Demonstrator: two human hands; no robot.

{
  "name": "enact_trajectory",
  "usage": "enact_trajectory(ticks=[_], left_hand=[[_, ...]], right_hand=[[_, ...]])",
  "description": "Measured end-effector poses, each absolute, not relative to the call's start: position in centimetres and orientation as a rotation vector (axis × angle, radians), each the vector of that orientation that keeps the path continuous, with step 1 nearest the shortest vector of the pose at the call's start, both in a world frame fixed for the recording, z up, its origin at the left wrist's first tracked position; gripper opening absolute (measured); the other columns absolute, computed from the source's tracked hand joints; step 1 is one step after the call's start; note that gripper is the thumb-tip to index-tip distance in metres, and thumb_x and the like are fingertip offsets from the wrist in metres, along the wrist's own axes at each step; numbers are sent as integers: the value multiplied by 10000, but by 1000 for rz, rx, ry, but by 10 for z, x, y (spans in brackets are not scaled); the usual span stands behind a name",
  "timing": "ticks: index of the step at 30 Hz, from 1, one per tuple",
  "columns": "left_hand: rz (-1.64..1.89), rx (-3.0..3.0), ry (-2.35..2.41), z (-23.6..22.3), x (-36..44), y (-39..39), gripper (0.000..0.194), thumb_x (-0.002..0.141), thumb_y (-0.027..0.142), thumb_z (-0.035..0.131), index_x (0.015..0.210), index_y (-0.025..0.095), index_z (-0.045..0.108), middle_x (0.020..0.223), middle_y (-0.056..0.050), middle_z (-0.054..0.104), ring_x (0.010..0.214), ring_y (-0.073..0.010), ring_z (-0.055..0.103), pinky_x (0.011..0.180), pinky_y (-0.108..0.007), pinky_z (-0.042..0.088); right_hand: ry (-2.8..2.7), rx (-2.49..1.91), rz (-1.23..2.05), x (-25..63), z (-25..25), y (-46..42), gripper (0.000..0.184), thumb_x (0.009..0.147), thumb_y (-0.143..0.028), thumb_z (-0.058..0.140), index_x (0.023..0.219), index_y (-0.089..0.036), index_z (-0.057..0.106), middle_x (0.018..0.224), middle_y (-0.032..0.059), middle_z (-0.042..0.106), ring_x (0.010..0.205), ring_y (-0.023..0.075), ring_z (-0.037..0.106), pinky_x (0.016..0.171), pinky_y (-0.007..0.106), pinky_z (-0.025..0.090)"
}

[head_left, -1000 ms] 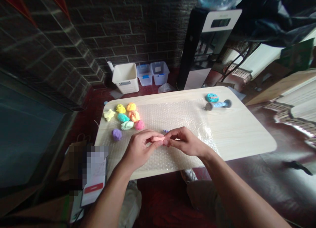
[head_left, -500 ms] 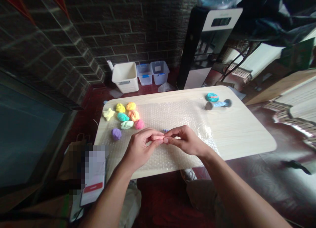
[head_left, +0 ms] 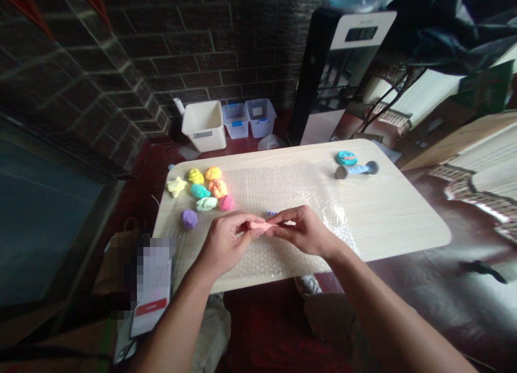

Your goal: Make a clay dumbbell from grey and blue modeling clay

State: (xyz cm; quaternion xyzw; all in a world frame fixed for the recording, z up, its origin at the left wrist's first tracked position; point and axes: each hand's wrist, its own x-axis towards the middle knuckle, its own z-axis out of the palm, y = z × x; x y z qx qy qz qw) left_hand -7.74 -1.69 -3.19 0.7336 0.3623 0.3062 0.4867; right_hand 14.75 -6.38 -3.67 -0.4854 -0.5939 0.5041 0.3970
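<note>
Between my two hands, above the bubble wrap, is a small strip of pink modelling clay (head_left: 263, 226). My left hand (head_left: 228, 241) pinches its left end with thumb and fingers. The other end is pinched by my right hand (head_left: 304, 230). Just behind the fingertips a small purple piece (head_left: 271, 213) shows, partly hidden by my hands. To the left lie several clay lumps, among them a purple one (head_left: 189, 219), a pink one (head_left: 226, 203), a pale green one (head_left: 207, 204) and an orange one (head_left: 218, 188).
Bubble wrap (head_left: 278, 184) covers the middle of the light wooden table (head_left: 398, 206). At the far right are a teal clay piece (head_left: 346, 158) and a dumbbell-shaped roller (head_left: 357, 170). Beyond the table stand a white basket (head_left: 204, 126), clear bins (head_left: 260, 120) and a water dispenser (head_left: 323, 77).
More of the pink clay shows between my fingertips, and it looks longer and flatter. Both hands stay in nearly the same place. The view has shifted very slightly.
</note>
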Motion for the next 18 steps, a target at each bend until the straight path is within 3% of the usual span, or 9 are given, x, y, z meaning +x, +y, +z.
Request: enact_trajectory(ticks=[6,11,15,18], left_hand=[[707,1582,847,-36,-75,-16,243,956,355,780,1105,162,770,1078,-130,852,1005,-271,825,870,-371,667],[740,1688,892,-36,-76,-16,167,942,302,776,1018,161,824,965,-118,851,866,-246,816,789,-355,668],[745,1692,908,-37,-77,-16,155,944,295,771,989,164,841,936,-112,847,838,-238,806,762,-344,663],[754,1591,903,-39,-75,-15,238,926,339,810,1089,166,815,1027,-118,856,928,-253,823,842,-364,669]], right_hand=[[-1511,-1274,1193,147,-41,-64,296,901,-423,835,1057,-174,875,910,77,849,761,198,743,695,306,590],[-1702,-1259,1176,147,-34,-65,305,984,-409,771,1213,-223,849,993,59,866,790,192,760,679,272,549],[-1674,-1264,1143,147,-34,-65,274,975,-430,782,1132,-226,875,976,62,874,805,210,785,686,277,567],[-1623,-1276,1104,147,-38,-64,275,946,-443,808,1076,-213,883,968,75,872,795,217,784,701,294,590]])
